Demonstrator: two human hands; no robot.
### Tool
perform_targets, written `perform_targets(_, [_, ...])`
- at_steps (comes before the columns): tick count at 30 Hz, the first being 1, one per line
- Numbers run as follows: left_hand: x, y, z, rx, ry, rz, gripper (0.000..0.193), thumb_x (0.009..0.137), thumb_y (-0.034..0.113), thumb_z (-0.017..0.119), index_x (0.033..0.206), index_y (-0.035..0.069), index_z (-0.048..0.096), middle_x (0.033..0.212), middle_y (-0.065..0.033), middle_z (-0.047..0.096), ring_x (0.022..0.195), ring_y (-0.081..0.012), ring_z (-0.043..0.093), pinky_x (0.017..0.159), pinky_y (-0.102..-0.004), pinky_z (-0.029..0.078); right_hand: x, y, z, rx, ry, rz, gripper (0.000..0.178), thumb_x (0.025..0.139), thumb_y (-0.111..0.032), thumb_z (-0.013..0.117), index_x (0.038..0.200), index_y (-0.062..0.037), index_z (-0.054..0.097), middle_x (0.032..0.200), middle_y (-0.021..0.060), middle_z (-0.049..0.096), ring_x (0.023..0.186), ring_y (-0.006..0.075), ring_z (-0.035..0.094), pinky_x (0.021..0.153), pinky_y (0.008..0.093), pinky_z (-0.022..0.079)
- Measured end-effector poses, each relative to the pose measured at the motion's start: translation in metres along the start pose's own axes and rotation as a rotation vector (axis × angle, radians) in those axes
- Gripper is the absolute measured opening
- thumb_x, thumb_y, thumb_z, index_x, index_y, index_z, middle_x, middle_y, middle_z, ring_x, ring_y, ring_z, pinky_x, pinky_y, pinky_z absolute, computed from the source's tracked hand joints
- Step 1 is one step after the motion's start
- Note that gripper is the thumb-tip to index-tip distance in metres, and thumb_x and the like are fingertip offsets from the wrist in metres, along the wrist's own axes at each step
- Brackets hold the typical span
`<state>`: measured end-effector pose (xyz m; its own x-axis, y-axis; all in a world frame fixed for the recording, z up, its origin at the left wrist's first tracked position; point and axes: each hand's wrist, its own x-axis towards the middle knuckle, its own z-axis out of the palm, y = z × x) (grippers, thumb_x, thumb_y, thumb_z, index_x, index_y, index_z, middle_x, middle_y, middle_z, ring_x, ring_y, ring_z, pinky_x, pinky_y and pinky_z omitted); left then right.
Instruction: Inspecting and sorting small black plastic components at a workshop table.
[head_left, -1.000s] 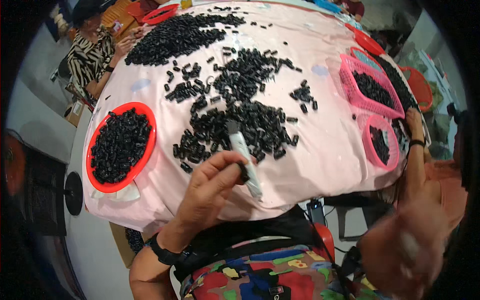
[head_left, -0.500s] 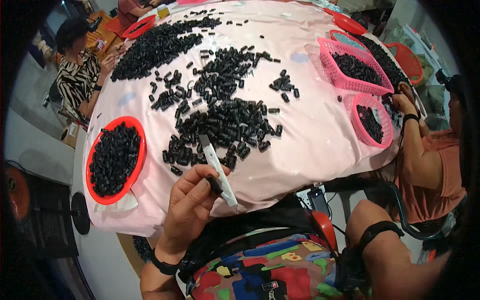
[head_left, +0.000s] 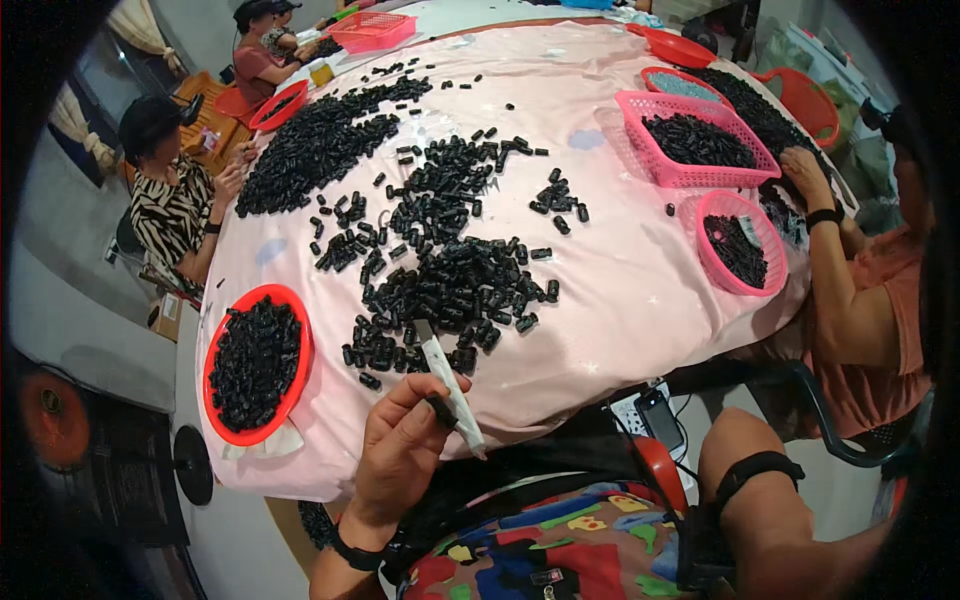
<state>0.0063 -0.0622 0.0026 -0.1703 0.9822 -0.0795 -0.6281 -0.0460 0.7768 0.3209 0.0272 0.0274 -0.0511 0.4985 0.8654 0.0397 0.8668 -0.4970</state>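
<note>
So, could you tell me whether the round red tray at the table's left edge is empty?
No, the round red tray is filled with small black cylindrical pieces right across its middle.

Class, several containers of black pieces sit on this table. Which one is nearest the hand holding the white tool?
The round red bowl at the table's near left edge; the pink baskets sit far right.

small cardboard box (head_left: 166,316), floor left

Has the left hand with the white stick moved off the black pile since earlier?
Yes. The left hand has drawn back toward the table edge; the white stick barely touches the black pile.
</note>
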Motion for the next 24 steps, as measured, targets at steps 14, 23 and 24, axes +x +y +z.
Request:
perform_targets(14, [-0.005,0.005,0.003,0.072,0.068,0.075,0.023,0.09,0.022,0.058,0.101,0.003,0.052,0.109,-0.0137,0.056,0.091,-0.0213,0.057,0.081,-0.0325,0.048,-0.051,0.03,-0.071,-0.303,-0.242,0.298,0.009,0.08,-0.016,0.055,0.074,-0.0095,0.055,0.073,0.0013,0.051,0.065,0.0174,0.048,0.056,0.0325,0.036])
perform_targets(23, [-0.012,0.007,-0.001,0.043,0.042,0.061,0.023,0.09,0.022,0.058,0.101,0.002,0.052,0.109,-0.0139,0.056,0.09,-0.0216,0.058,0.08,-0.0326,0.049,0.001,0.074,-0.006,-0.49,-0.392,0.418,0.01,0.078,-0.017,0.056,0.072,-0.0085,0.055,0.07,0.0032,0.051,0.062,0.019,0.049,0.054,0.0339,0.037])
perform_targets(24, [-0.012,0.007,-0.002,0.055,0.054,0.06,0.024,0.09,0.022,0.058,0.101,0.002,0.052,0.109,-0.0138,0.056,0.09,-0.0213,0.058,0.079,-0.0326,0.05,0.006,0.08,-0.005,-0.511,-0.41,0.432,0.01,0.077,-0.017,0.056,0.072,-0.0084,0.055,0.07,0.0034,0.051,0.062,0.0192,0.049,0.054,0.0341,0.037])
